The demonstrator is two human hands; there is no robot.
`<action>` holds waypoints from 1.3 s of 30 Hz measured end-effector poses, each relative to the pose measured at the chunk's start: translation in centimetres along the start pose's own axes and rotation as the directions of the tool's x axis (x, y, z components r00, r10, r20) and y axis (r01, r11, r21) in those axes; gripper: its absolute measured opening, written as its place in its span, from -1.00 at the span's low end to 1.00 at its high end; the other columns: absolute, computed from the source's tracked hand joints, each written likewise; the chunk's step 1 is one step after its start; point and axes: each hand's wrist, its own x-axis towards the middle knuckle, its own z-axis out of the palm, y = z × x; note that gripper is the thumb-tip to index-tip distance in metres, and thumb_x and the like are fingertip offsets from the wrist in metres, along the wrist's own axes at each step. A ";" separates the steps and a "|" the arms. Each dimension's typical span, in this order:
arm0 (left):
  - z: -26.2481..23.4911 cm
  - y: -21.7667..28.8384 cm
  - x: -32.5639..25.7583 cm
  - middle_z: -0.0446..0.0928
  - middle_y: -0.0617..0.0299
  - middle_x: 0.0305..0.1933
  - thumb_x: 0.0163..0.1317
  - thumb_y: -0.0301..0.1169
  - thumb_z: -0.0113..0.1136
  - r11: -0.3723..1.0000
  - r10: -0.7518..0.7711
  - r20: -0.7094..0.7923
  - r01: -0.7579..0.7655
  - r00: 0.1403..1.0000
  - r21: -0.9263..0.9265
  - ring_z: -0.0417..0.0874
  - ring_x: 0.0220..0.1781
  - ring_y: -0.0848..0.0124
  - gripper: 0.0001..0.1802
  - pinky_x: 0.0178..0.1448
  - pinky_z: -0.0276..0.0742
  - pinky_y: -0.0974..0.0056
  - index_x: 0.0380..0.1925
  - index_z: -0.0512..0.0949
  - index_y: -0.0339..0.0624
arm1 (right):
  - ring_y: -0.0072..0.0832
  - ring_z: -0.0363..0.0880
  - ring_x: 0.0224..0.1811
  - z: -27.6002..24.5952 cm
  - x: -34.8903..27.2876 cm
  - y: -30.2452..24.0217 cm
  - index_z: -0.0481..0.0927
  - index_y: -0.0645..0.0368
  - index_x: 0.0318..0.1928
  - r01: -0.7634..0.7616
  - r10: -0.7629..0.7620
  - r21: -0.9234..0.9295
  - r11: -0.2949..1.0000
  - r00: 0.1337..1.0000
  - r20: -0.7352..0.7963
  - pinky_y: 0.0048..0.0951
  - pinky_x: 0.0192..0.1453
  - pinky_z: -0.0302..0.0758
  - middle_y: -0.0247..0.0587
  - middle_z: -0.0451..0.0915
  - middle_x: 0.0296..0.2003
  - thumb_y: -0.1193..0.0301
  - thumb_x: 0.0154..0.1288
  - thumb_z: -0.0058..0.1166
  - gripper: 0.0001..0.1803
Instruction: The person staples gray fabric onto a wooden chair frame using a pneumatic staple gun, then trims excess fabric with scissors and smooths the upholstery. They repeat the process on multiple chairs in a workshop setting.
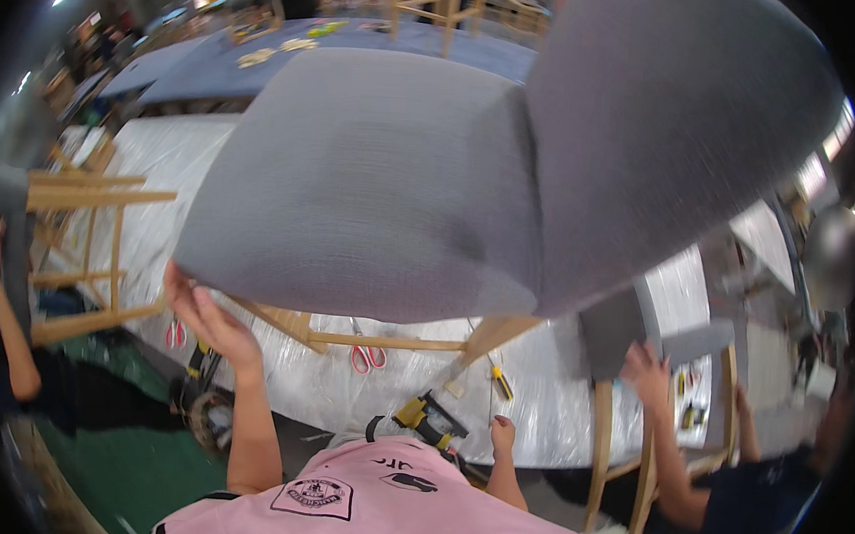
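1. Grey upholstered chair (374,181) raised above a plastic-covered table (159,167), seat front toward the wearer, backrest rising up and to the right.
2. Left hand (199,317) under the seat's near-left corner, palm up, fingers spread against the fabric edge, bearing it rather than gripping.
3. Right hand (503,436) low, well below the seat, loosely curled, beside a yellow-and-black power tool (428,419); cannot tell whether touching it.
4. Left hand clearly nearer the chair.
5. Red-handled scissors (368,358) on the table beneath the wooden legs.
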 end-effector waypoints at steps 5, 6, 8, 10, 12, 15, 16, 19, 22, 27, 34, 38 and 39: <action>1.9 1.0 -1.1 0.21 0.04 0.55 0.64 -0.29 -0.18 0.983 0.048 -0.013 -0.045 0.999 0.179 0.18 0.61 0.20 -0.45 0.65 0.02 0.10 0.52 0.18 -0.29 | 0.10 0.61 0.20 0.1 7.4 -6.7 0.63 0.27 0.20 0.232 -0.258 -0.259 0.938 0.963 -0.072 -0.07 0.37 0.48 0.27 0.64 0.12 0.31 0.15 0.26 -0.42; 1.6 1.2 -0.7 0.23 0.06 0.54 0.65 -0.28 -0.20 0.980 0.050 -0.006 -0.048 0.999 0.192 0.20 0.60 0.22 -0.46 0.64 0.03 0.12 0.51 0.19 -0.28 | 0.13 0.59 0.21 0.5 9.2 -6.5 0.61 0.26 0.22 0.264 -0.295 -0.282 0.922 0.952 -0.075 -0.04 0.35 0.49 0.27 0.63 0.13 0.28 0.15 0.28 -0.39; -0.1 2.5 -0.1 0.26 0.05 0.54 0.64 -0.24 -0.15 0.983 -0.116 -0.014 0.117 0.993 0.140 0.25 0.57 0.21 -0.43 0.62 0.08 0.09 0.52 0.18 -0.31 | 0.12 0.62 0.18 1.8 10.2 -7.3 0.60 0.25 0.21 0.214 -0.210 -0.311 0.926 0.977 0.046 -0.05 0.33 0.51 0.26 0.65 0.08 0.27 0.09 0.33 -0.36; -0.3 1.8 1.0 0.40 0.10 0.46 0.63 -0.17 -0.11 0.934 -0.327 -0.075 0.310 0.942 -0.180 0.38 0.49 0.27 -0.45 0.54 0.20 0.09 0.46 0.29 -0.26 | 0.05 0.62 0.21 2.0 10.1 -9.1 0.63 0.19 0.14 0.135 -0.100 -0.494 0.859 0.990 0.096 0.00 0.29 0.54 0.19 0.65 0.08 0.24 0.14 0.34 -0.45; -1.3 1.2 3.2 0.44 0.12 0.43 0.62 -0.16 -0.08 0.762 -0.559 0.096 0.556 0.823 -0.330 0.40 0.47 0.30 -0.48 0.52 0.24 0.10 0.42 0.34 -0.21 | 0.02 0.64 0.17 2.3 9.5 -9.4 0.64 0.17 0.07 0.116 -0.060 -0.516 0.849 0.990 0.124 0.01 0.25 0.56 0.13 0.65 0.06 0.24 0.13 0.36 -0.49; -3.6 -5.7 6.1 0.53 0.15 0.33 0.57 -0.20 0.04 0.554 -0.718 0.355 0.801 0.598 -0.229 0.57 0.30 0.32 -0.53 0.33 0.52 0.11 0.34 0.45 -0.21 | 0.01 0.70 0.05 1.4 7.7 -10.4 0.64 0.18 -0.06 0.177 -0.104 -0.585 0.792 0.982 0.156 0.02 0.14 0.61 0.03 0.70 -0.02 0.25 0.13 0.38 -0.59; -4.5 -8.8 6.6 0.55 0.15 0.31 0.55 -0.22 0.08 0.614 -0.685 0.444 0.786 0.577 -0.073 0.62 0.24 0.32 -0.53 0.25 0.60 0.12 0.33 0.47 -0.23 | 0.04 0.71 0.03 1.3 6.9 -10.7 0.64 0.18 -0.08 0.202 -0.124 -0.580 0.789 0.977 0.171 0.03 0.12 0.61 0.06 0.70 -0.07 0.27 0.10 0.38 -0.60; -4.7 -12.6 7.7 0.60 0.13 0.23 0.53 -0.25 0.12 0.261 -0.685 0.608 0.914 0.401 -0.310 0.66 0.17 0.32 -0.57 0.15 0.69 0.11 0.28 0.51 -0.25 | 0.09 0.71 -0.01 2.5 5.7 -10.5 0.60 0.19 -0.10 0.225 -0.149 -0.512 0.829 0.971 0.185 0.04 0.09 0.61 0.11 0.71 -0.14 0.30 0.06 0.38 -0.59; -1.5 -14.1 7.4 0.60 0.12 0.22 0.52 -0.24 0.14 0.223 -0.660 0.653 0.927 0.371 -0.302 0.67 0.17 0.31 -0.56 0.15 0.69 0.11 0.28 0.51 -0.25 | 0.01 0.72 -0.10 1.3 3.5 -7.5 0.56 0.21 -0.08 0.269 -0.241 -0.465 0.843 0.963 0.121 -0.01 0.03 0.62 0.04 0.70 -0.21 0.30 0.09 0.39 -0.57; 2.7 -14.0 6.8 0.60 0.11 0.22 0.51 -0.24 0.16 0.331 -0.590 0.687 0.903 0.425 -0.274 0.67 0.17 0.29 -0.54 0.16 0.68 0.10 0.28 0.51 -0.26 | -0.42 0.61 -0.20 0.8 6.2 0.4 0.55 0.15 0.01 0.118 -0.166 0.196 0.974 0.953 0.253 -0.19 -0.15 0.58 -0.26 0.64 -0.22 0.18 0.33 0.34 -0.59; 3.5 -15.3 6.1 0.61 0.09 0.22 0.49 -0.23 0.19 0.486 -0.535 0.675 0.839 0.508 -0.246 0.67 0.17 0.26 -0.52 0.16 0.67 0.09 0.29 0.51 -0.26 | -0.13 0.33 0.42 0.9 -12.1 -7.8 0.24 0.12 0.53 -0.002 -0.163 0.540 0.842 0.952 0.259 -0.11 0.55 0.18 0.05 0.41 0.36 0.23 0.62 -0.20 -0.43; 3.2 -16.2 5.8 0.62 0.08 0.22 0.47 -0.22 0.21 0.583 -0.495 0.673 0.784 0.550 -0.212 0.67 0.18 0.24 -0.50 0.16 0.67 0.08 0.29 0.51 -0.27 | -0.44 0.51 0.08 4.2 -19.4 -14.8 0.54 0.02 0.21 -0.080 -0.167 0.843 0.532 0.966 0.197 -0.27 -0.02 0.49 -0.31 0.59 0.03 0.22 0.46 0.18 -0.61; 4.0 -16.1 5.6 0.62 0.08 0.22 0.47 -0.22 0.21 0.593 -0.474 0.687 0.776 0.551 -0.213 0.68 0.18 0.24 -0.50 0.16 0.67 0.08 0.29 0.51 -0.27 | -0.43 0.50 0.09 4.2 -20.0 -14.6 0.49 -0.02 0.33 -0.106 -0.170 0.874 0.475 0.963 0.210 -0.27 0.06 0.46 -0.33 0.59 0.04 0.28 0.46 0.18 -0.53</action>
